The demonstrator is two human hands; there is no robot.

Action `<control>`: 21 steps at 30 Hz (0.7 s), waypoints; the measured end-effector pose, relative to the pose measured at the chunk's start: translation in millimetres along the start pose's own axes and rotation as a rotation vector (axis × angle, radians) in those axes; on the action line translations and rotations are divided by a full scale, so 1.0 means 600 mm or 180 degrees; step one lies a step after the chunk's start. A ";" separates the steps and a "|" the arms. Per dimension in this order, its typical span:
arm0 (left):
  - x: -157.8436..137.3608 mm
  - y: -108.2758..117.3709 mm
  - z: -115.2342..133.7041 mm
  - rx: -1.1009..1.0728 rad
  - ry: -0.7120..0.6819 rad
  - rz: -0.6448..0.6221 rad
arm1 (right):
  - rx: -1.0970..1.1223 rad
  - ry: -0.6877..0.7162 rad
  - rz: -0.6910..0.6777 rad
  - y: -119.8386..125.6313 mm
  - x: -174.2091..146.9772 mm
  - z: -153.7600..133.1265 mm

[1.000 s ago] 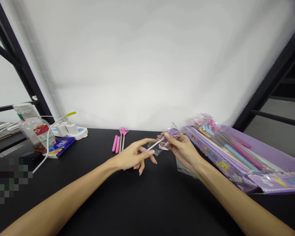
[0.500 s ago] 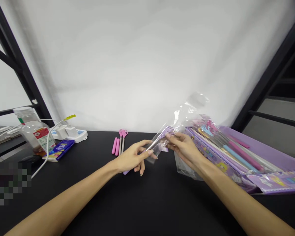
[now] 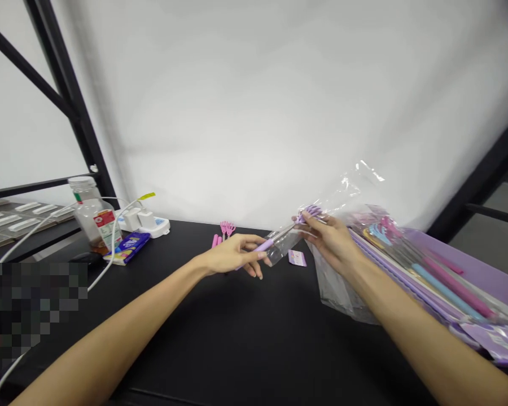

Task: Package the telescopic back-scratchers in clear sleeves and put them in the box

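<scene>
Soft, bright light washes the wall [image 3: 237,113], with glare on clear plastic [image 3: 346,190].

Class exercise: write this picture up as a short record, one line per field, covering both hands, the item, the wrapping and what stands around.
Left hand: grips the handle of a purple scratcher
Right hand: thumb on its hand-shaped head
Wrapping: clear plastic about shaft and head; whether it fully encloses them is unclear
On the black table: small card; pink scratchers, partly hidden
Right side: purple box of colourful sticks
Left side: jar, blue packet, power strip
</scene>
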State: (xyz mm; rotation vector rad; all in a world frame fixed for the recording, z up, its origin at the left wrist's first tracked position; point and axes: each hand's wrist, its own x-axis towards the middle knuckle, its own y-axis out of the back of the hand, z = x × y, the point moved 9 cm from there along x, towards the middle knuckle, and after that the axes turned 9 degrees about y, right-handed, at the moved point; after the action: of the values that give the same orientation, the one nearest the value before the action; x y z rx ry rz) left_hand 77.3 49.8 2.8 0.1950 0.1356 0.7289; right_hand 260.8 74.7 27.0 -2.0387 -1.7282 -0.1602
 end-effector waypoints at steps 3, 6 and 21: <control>-0.003 0.024 0.001 -0.0137 -0.0042 0.0357 | 0.0162 -0.0050 0.0007 -0.023 0.005 -0.002; 0.000 0.032 -0.011 -0.0013 0.0007 0.0739 | 0.0274 -0.0115 -0.0157 -0.054 -0.009 0.011; 0.001 0.015 -0.021 0.0290 0.0004 0.0786 | 0.0148 -0.0259 -0.0270 -0.038 -0.035 0.034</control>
State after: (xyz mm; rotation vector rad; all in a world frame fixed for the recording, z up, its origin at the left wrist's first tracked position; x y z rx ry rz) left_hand 69.6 58.3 -7.3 0.3017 0.1476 0.9695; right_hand 230.5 66.5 7.3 -1.9646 -1.8516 -0.0639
